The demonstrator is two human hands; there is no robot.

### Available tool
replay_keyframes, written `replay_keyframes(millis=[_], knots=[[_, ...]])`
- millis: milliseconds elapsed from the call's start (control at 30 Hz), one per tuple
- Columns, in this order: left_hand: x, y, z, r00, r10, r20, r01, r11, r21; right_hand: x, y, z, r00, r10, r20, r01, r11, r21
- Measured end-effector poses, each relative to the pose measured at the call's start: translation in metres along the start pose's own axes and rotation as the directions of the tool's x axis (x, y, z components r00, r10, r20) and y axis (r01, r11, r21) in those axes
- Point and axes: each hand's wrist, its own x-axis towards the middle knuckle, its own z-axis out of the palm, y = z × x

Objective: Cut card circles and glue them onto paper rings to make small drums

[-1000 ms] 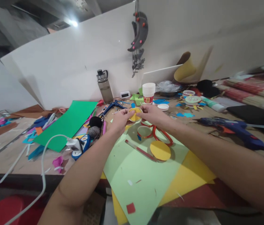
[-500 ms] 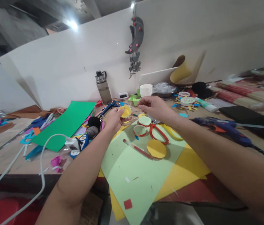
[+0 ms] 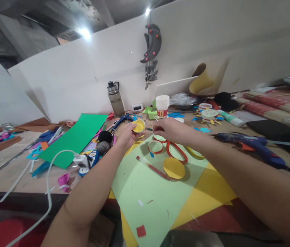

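My left hand (image 3: 127, 134) is closed round a small round lid with a yellow paper disc inside (image 3: 139, 126), held above the table. My right hand (image 3: 167, 130) hovers just right of it, fingers pinched together; what they pinch, if anything, is too small to name. Below my right hand lie red-handled scissors (image 3: 176, 151) and two paper-rimmed circles (image 3: 155, 146) on a light green sheet (image 3: 150, 185). A yellow paper disc (image 3: 173, 168) and a red-striped pen (image 3: 151, 167) lie nearer me on that sheet.
A blue glue gun (image 3: 253, 146) lies at the right. A stack of paper cups (image 3: 162, 104), a water bottle (image 3: 115, 99) and a dark green sheet (image 3: 75, 137) stand behind. A white cable and plug (image 3: 79, 159) lie at the left among paper scraps.
My two hands held the lid together a second ago. The right hand has let go of it and come back close, pinched, while the left keeps the lid.
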Motion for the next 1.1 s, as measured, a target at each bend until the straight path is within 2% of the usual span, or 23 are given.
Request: replay_keyframes(millis=[100, 300, 400, 467, 533, 667, 767, 800, 833, 967, 1000, 1067, 1100], knots=[[0.001, -0.003, 0.0, 1.0, 0.018, -0.022, -0.017, 0.998, 0.063, -0.001, -0.003, 0.003, 0.998, -0.057, 0.027, 0.056, 0.998, 0.019], [0.0, -0.004, 0.003, 0.998, 0.051, -0.04, -0.047, 0.995, 0.085, -0.001, -0.01, 0.008, 0.991, -0.123, 0.052, 0.122, 0.992, 0.017], [-0.001, -0.003, 0.003, 0.998, 0.048, -0.035, -0.045, 0.997, 0.061, 0.0, -0.007, 0.005, 0.995, -0.064, -0.081, 0.067, 0.997, 0.033], [-0.001, -0.003, 0.002, 0.999, 0.035, -0.022, -0.034, 0.999, 0.036, -0.002, -0.005, -0.002, 0.977, 0.016, -0.211, -0.007, 0.999, 0.046], [0.0, -0.004, 0.001, 1.0, 0.025, -0.004, -0.024, 0.999, 0.023, -0.01, -0.001, -0.012, 0.953, 0.078, -0.294, -0.073, 0.997, 0.027], [0.001, -0.007, 0.003, 1.0, 0.018, -0.002, -0.018, 0.999, 0.037, -0.045, 0.013, -0.037, 0.922, 0.159, -0.353, -0.205, 0.974, -0.095], [-0.001, -0.008, 0.006, 1.0, 0.003, -0.025, -0.002, 0.999, 0.055, -0.084, 0.034, -0.05, 0.871, 0.28, -0.404, -0.377, 0.908, -0.182], [-0.001, -0.008, 0.007, 0.999, 0.002, -0.032, 0.0, 0.998, 0.057, -0.098, 0.043, -0.052, 0.867, 0.299, -0.399, -0.41, 0.882, -0.23], [-0.002, -0.007, 0.008, 0.999, 0.004, -0.037, -0.002, 0.998, 0.055, -0.112, 0.054, -0.054, 0.851, 0.313, -0.421, -0.453, 0.843, -0.289], [-0.004, -0.004, 0.009, 0.999, 0.025, -0.03, -0.025, 1.0, 0.017, -0.162, 0.098, -0.049, 0.847, 0.407, -0.343, -0.529, 0.707, -0.469], [-0.004, -0.003, 0.01, 0.999, 0.028, -0.02, -0.028, 1.0, 0.004, -0.171, 0.107, -0.046, 0.819, 0.447, -0.36, -0.573, 0.666, -0.478], [-0.004, -0.003, 0.01, 1.0, 0.028, 0.0, -0.028, 1.0, -0.015, -0.183, 0.12, -0.04, 0.821, 0.435, -0.37, -0.571, 0.625, -0.532], [-0.004, -0.003, 0.01, 1.0, 0.027, 0.007, -0.027, 0.999, -0.019, -0.187, 0.124, -0.038, 0.792, 0.45, -0.413, -0.61, 0.594, -0.524]])
